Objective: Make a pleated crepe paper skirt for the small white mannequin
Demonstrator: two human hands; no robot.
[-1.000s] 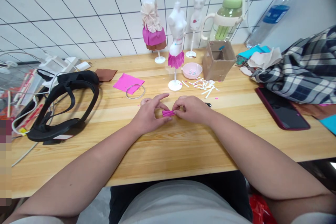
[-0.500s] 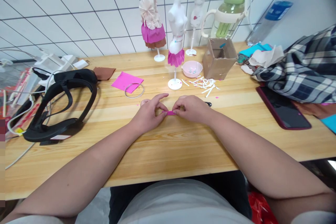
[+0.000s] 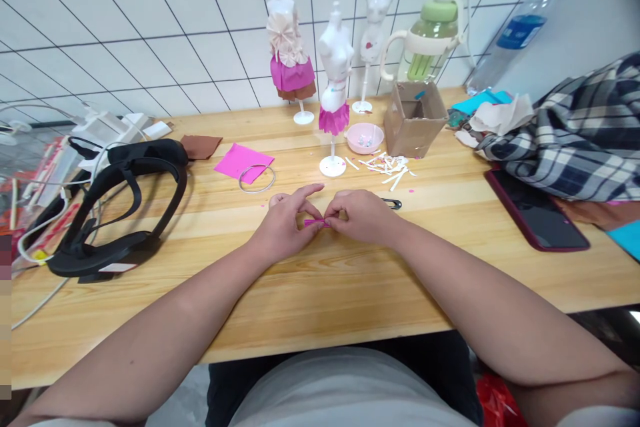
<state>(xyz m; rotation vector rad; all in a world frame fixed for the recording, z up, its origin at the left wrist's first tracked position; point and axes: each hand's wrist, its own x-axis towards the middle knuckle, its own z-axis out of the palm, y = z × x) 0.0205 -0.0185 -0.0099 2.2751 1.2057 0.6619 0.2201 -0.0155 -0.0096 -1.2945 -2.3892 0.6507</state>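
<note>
My left hand (image 3: 287, 221) and my right hand (image 3: 361, 215) meet just above the wooden table, each closed in a pinch on a small magenta strip (image 3: 313, 221). It looks gathered narrow between the fingertips, with one end flaring out on the left. The left index finger points outward, off the strip. Beyond my hands stands a white mini mannequin (image 3: 336, 53) in a magenta frill skirt (image 3: 334, 119). Black-handled scissors (image 3: 394, 203) lie partly hidden behind my right hand. A magenta square (image 3: 243, 161) with a metal ring (image 3: 257, 178) on it lies to the left.
Two more mannequins, one dressed (image 3: 291, 47) and one bare (image 3: 375, 20), stand by the tiled wall. A pink bowl (image 3: 364, 140), paper strips (image 3: 397, 170) and a cardboard box (image 3: 416, 120) sit behind my right hand. A headset (image 3: 120, 207) lies left, a phone (image 3: 540, 210) right.
My fingertips have drawn closer together, and the magenta strip between them has gone from flat to pinched, its left end now showing. The camera view has tilted up slightly.
</note>
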